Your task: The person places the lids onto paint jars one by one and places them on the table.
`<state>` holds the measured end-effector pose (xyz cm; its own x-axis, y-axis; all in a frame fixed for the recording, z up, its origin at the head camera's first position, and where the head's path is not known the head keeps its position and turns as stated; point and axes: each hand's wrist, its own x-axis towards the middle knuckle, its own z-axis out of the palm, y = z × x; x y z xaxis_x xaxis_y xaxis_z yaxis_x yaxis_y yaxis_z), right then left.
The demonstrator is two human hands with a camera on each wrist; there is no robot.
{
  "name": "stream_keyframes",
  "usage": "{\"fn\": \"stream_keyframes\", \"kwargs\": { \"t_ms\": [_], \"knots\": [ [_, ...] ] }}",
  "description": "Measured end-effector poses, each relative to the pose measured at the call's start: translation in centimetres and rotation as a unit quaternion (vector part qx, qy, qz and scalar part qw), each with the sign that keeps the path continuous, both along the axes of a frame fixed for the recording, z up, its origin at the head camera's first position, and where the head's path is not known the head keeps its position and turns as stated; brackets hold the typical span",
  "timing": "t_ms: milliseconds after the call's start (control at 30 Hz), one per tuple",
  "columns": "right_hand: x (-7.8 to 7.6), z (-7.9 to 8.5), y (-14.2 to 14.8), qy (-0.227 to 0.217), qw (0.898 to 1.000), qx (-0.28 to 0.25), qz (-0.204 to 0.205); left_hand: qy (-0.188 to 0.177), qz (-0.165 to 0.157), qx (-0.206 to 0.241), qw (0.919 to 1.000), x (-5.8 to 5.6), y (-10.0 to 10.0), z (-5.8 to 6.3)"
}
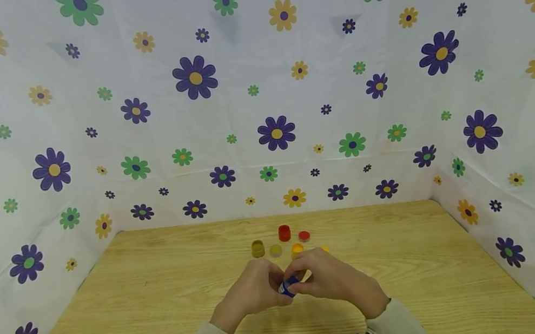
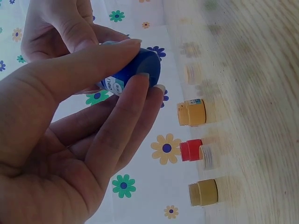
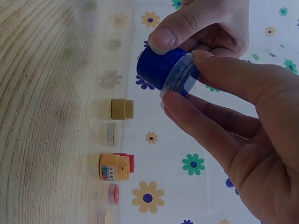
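Note:
Just above the table, at the near middle in the head view, both hands meet on a small blue paint jar (image 1: pixel 288 286). My left hand (image 1: pixel 256 288) grips the jar's body between thumb and fingers. With thumb and fingertips, my right hand (image 1: pixel 330 279) pinches the clear ribbed lid (image 3: pixel 175 77), which sits on the jar's mouth. The jar is tilted on its side in the air. Part of a white label shows on the blue jar in the left wrist view. Beyond the hands stand an orange-yellow jar (image 1: pixel 297 249), an ochre jar (image 1: pixel 257 249) and a red jar (image 1: pixel 284 234), all with lids off.
The ochre lid (image 1: pixel 276 250) and the red lid (image 1: pixel 304 236) lie on the wooden table (image 1: pixel 163 292) beside their jars. An orange-yellow lid (image 1: pixel 325 249) is partly hidden behind the right hand. A white flowered sheet (image 1: pixel 237 110) walls the table's back and sides.

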<state>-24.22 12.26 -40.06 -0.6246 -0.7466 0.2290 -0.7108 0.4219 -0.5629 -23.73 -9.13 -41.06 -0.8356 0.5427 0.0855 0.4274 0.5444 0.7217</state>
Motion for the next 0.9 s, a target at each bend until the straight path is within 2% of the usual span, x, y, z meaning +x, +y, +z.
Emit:
{"fn": "stream_keyframes", "kwargs": {
  "t_ms": [433,567,800,900],
  "knots": [
    [0.12,0.13,-0.02,-0.052,0.998,-0.004,-0.022,-0.005,0.012,-0.009,0.9999,-0.06,-0.07,-0.1],
    [0.14,0.1,-0.01,-0.036,0.999,-0.01,-0.013,-0.007,0.012,-0.011,0.9998,-0.09,-0.14,-0.06],
    [-0.06,-0.29,-0.02,0.024,0.999,-0.011,0.023,-0.007,0.004,-0.002,1.0,-0.12,-0.19,-0.07],
    [-0.08,-0.37,-0.05,0.028,0.999,-0.014,0.031,-0.007,0.002,0.001,1.0,-0.11,-0.18,-0.09]
  ]
}}
